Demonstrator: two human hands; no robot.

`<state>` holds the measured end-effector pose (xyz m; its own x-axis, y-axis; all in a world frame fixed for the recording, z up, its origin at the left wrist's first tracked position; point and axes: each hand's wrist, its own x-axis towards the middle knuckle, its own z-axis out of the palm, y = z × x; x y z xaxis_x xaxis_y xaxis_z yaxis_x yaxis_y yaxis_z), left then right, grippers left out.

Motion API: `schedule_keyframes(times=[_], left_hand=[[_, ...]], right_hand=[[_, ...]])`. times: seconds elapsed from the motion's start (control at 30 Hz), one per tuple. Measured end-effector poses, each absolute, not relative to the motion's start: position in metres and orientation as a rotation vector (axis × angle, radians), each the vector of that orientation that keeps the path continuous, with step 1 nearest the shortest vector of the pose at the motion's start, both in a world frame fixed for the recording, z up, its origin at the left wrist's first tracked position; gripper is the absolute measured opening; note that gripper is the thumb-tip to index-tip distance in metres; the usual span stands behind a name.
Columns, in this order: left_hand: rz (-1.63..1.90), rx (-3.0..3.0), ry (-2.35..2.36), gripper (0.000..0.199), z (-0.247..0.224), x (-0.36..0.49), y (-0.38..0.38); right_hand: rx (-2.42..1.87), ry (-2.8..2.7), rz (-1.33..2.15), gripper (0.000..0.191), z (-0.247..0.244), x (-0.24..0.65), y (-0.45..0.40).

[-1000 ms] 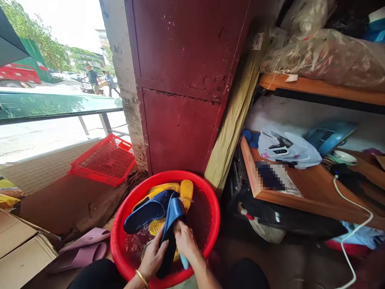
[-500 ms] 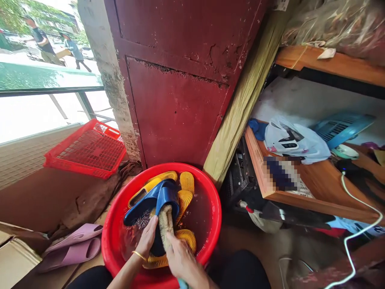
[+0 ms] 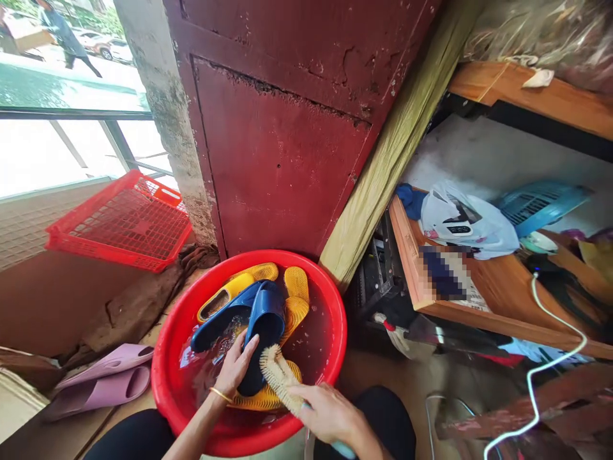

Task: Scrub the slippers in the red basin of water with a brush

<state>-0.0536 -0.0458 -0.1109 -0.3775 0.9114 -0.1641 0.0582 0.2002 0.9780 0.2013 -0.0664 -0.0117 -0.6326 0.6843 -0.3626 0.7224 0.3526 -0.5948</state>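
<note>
My left hand [image 3: 237, 365] grips the left edge of a blue slipper [image 3: 265, 319], its thumb on the footbed. In my right hand [image 3: 328, 412] is a scrub brush [image 3: 280, 380] with pale bristles; part of its light blue handle shows below the hand. The bristles are beside the slipper's right edge, over a yellow slipper [image 3: 261, 401]. A second blue slipper [image 3: 215, 322] lies to the left, partly in the water. More yellow slippers [image 3: 295, 300] rest around them in a red basin [image 3: 339, 332] of murky water.
Pink slippers [image 3: 110, 386] lie left of the basin, below a red plastic crate [image 3: 119, 220]. A dark red door [image 3: 282, 160] stands right behind the basin. To the right are a wooden drawer [image 3: 502, 313] holding a plastic bag [image 3: 464, 220], and a white cable [image 3: 550, 367].
My right hand has drawn the brush out of the blue slipper's strap, back and to the right. My left hand still grips the slipper. The view has shifted slightly.
</note>
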Motion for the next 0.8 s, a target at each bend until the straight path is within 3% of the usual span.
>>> schedule_keyframes(times=[0.2,0.4,0.63,0.8], left_hand=[[1.192,1.264,1.844,0.069,-0.095,-0.087,-0.054],[0.468,1.665,1.977,0.055,-0.077,-0.099,-0.075],[0.219,1.853,2.038,0.087,-0.066,-0.057,-0.047],[-0.026,1.797,2.035,0.061,-0.077,-0.041,-0.032]], right_hand=[[1.821,2.449,-1.108,0.052,-0.01,0.223,-0.028],[1.858,2.458,-0.787,0.061,-0.045,0.177,-0.002],[1.972,2.536,-0.818,0.054,-0.046,0.179,0.003],[1.782,2.778,-0.634,0.06,-0.055,0.162,-0.042]])
